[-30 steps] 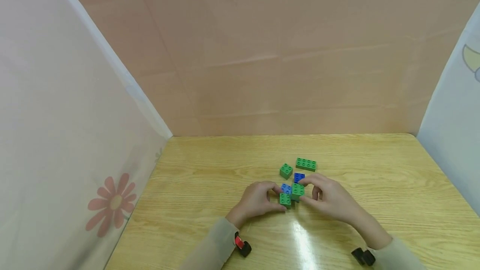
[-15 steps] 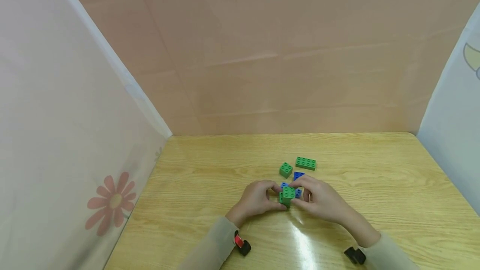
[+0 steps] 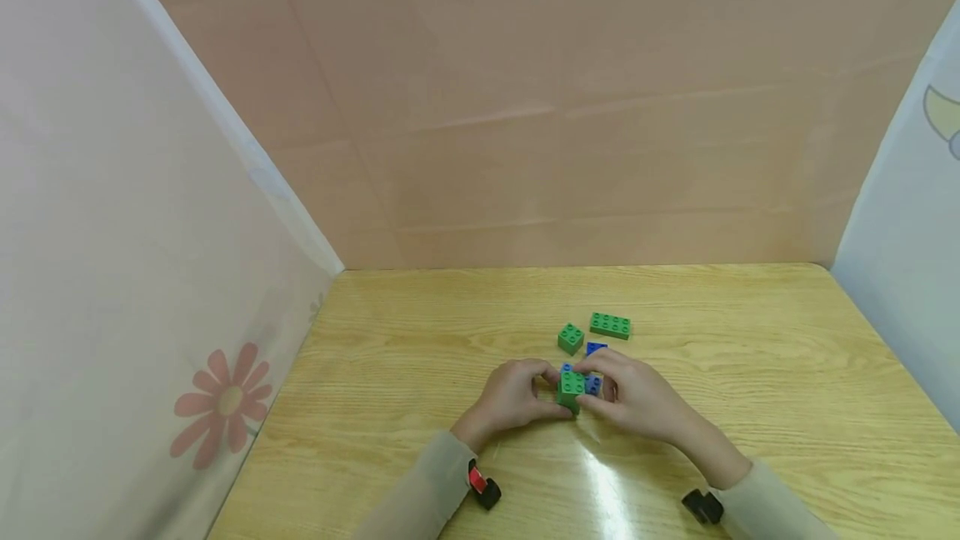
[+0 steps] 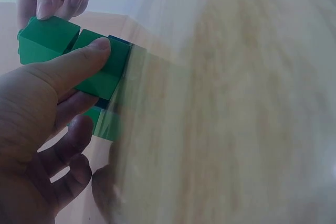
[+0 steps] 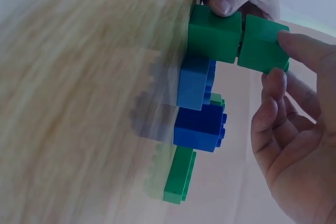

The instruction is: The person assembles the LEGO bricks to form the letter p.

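A square green brick (image 5: 260, 43) with studs on top sits over another green brick (image 5: 214, 32), and a thin gap shows between them in the right wrist view. My right hand (image 3: 637, 394) pinches the upper brick between thumb and fingers. My left hand (image 3: 513, 398) holds the lower one at the table surface, its thumb (image 4: 89, 56) along the side in the left wrist view. Just right of the stack is a blue brick (image 3: 593, 385); a lighter blue stud (image 3: 567, 367) shows behind it. Another blue brick (image 3: 596, 348) is partly covered by my right fingers.
A small green brick (image 3: 571, 338) and a longer green brick (image 3: 611, 324) lie farther back on the wooden table (image 3: 420, 315). A pinkish sheet (image 3: 555, 148) rises behind the table, and a pale flowered sheet (image 3: 150, 232) stands at the left.
My right hand has carried its green brick leftward, from beside the left hand's green brick to on top of it. A blue brick at the right is now uncovered. My left hand stays put.
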`<state>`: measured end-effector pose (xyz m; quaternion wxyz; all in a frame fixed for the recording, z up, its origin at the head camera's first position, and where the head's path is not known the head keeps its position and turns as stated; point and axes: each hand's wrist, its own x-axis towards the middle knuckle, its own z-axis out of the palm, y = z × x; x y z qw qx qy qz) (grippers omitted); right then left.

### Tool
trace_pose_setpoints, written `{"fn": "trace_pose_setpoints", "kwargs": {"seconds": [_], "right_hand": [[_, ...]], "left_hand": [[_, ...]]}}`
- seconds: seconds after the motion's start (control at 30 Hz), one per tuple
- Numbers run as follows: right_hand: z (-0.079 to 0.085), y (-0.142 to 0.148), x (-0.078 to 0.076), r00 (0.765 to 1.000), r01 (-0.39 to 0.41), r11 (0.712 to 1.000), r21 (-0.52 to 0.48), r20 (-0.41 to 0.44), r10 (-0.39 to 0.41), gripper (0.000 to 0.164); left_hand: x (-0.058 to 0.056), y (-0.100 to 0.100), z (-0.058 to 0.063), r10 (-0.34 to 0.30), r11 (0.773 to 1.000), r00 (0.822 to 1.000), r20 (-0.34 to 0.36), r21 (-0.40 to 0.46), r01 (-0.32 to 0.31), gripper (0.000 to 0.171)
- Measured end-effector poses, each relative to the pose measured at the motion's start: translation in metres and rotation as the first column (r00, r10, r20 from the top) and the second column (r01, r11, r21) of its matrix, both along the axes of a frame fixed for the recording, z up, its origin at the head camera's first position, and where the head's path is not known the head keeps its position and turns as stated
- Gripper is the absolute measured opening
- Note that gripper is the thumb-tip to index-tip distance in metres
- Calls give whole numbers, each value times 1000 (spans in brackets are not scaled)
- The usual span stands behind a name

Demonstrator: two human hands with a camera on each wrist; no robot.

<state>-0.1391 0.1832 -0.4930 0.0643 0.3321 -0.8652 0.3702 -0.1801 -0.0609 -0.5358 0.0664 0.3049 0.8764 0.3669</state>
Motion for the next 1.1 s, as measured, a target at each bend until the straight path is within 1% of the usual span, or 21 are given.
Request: {"fn": "trace_pose_setpoints", "kwargs": {"seconds": [0.5,0.67,0.87,1.1], "right_hand": [[-1,-3,-4,999,-2,1000,23,-46,3,35],[0,-4,-5,998,-2,999,46,-58,5,35],[0,-4,-4,998,13,996,84,-57,-8,36],[0,-4,-2,998,22,993,116,-62,-15,38]], "left_hand": [[0,0,-1,0,1000,1000,6,15,0,37],[0,1,-1,3,1000,1000,1,24,-4,36],[0,0,-1,3,1000,1000,-3,15,-3,36],[1,1,1,4,1000,1000,9,4,-5,35]]}}
